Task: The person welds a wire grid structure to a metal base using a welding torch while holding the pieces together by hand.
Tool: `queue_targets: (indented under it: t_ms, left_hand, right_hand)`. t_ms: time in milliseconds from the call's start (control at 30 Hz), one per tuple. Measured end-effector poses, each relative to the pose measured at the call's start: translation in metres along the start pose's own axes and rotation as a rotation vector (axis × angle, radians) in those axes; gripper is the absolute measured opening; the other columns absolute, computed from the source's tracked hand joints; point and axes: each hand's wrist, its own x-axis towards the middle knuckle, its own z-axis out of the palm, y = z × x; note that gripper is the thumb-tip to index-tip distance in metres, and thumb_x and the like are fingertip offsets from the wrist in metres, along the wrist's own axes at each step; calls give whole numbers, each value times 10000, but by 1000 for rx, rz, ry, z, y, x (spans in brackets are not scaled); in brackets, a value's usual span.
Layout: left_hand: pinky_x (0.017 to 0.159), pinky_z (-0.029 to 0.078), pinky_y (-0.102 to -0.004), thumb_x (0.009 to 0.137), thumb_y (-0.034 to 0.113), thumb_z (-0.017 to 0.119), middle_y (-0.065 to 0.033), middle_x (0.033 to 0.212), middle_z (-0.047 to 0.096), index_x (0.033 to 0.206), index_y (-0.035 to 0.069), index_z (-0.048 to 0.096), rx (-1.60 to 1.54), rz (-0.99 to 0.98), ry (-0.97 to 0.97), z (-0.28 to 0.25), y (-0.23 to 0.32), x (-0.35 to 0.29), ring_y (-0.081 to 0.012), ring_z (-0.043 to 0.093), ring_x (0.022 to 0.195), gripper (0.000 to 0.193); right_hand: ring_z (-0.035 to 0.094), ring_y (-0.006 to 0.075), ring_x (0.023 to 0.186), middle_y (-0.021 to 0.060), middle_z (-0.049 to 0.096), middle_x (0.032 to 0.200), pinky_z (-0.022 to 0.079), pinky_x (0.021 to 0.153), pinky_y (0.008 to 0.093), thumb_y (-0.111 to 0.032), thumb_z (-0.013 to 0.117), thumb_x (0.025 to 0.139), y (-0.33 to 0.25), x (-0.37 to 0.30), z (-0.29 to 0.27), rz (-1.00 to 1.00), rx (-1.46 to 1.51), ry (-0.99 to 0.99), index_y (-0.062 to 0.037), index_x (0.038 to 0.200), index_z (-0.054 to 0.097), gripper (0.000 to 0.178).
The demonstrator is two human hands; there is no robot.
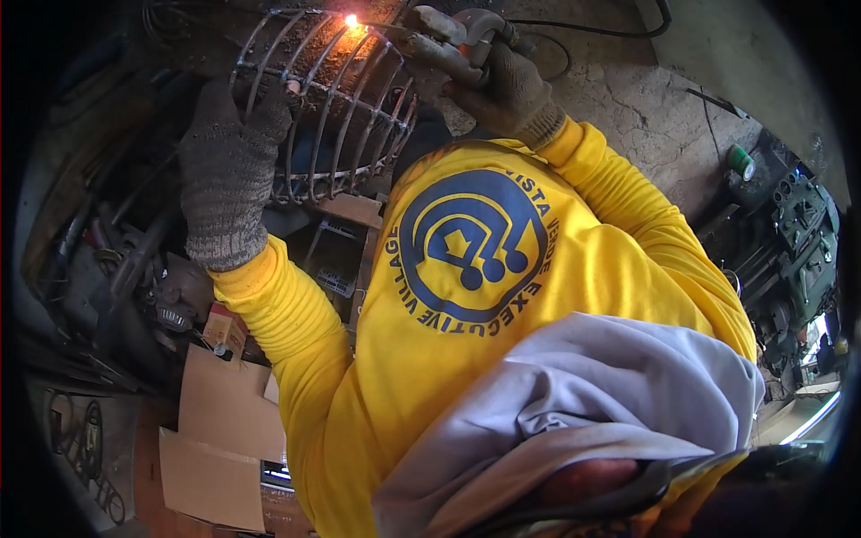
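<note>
A curved cage of welded metal rods (334, 99) is at the top of the view. My left hand (231, 161), in a dirty grey knitted glove, closes on the cage's left side. My right hand (513, 94), gloved the same way, grips a welding electrode holder (444, 45) beyond the cage's right end. From its jaws a thin electrode reaches left to the cage's far rods, where its tip glows bright orange-white. The glow lights the surface behind the rods. My left glove partly covers the rods it grips.
Dark cables (592, 32) run along the floor near the holder. Open cardboard (224, 403) lies at the lower left, beside a small box (224, 328). Dark metal parts (134, 269) crowd the left side. A green can (741, 162) and dark machinery (785, 260) are at the right.
</note>
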Motion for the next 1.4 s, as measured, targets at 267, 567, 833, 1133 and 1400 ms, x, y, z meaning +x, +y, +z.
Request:
queue_targets:
  t_ms: [267, 567, 833, 1133, 1400]
  left_hand:
    - [762, 524, -435, 844, 463, 729, -177, 928, 679, 1196, 19, 570, -41, -41, 50, 0, 7, 0, -354, 680, 839, 589]
    - [790, 522, -442, 849, 515, 708, -182, 979, 690, 1158, 15, 582, -2, -141, -23, -5, 11, 0, -380, 678, 903, 602]
    - [794, 520, -441, 842, 487, 728, -183, 983, 692, 1124, 20, 591, 20, 18, 22, 2, -5, -1, -380, 677, 917, 562]
    - [790, 521, -439, 842, 459, 738, -185, 963, 695, 1068, 16, 595, -69, -120, -4, -5, 10, -1, -376, 678, 914, 518]
    - [798, 514, -450, 837, 495, 714, -203, 1025, 677, 1156, 12, 589, -3, -347, -15, 0, 6, -8, -387, 660, 933, 592]
  right_hand:
    - [693, 337, 900, 153, 683, 981, 555, 771, 386, -321, 818, 757, 0, 2, 2, -18, -34, 10, -61, 1173, 576, 547]
    - [698, 317, 887, 151, 686, 1037, 554, 799, 378, -267, 795, 787, 1, 2, 2, -72, 44, 26, -50, 1225, 561, 542]
    - [698, 223, 836, 122, 696, 953, 558, 760, 324, -242, 817, 783, 2, 5, -6, 11, 205, -49, -16, 1230, 557, 565]
    - [680, 362, 955, 164, 698, 1012, 538, 843, 409, -393, 790, 766, 16, 11, -10, 166, 428, -146, -88, 1219, 600, 578]
    - [689, 345, 931, 156, 699, 973, 557, 804, 417, -358, 820, 744, 19, 7, -4, -296, -40, 101, -99, 1157, 608, 532]
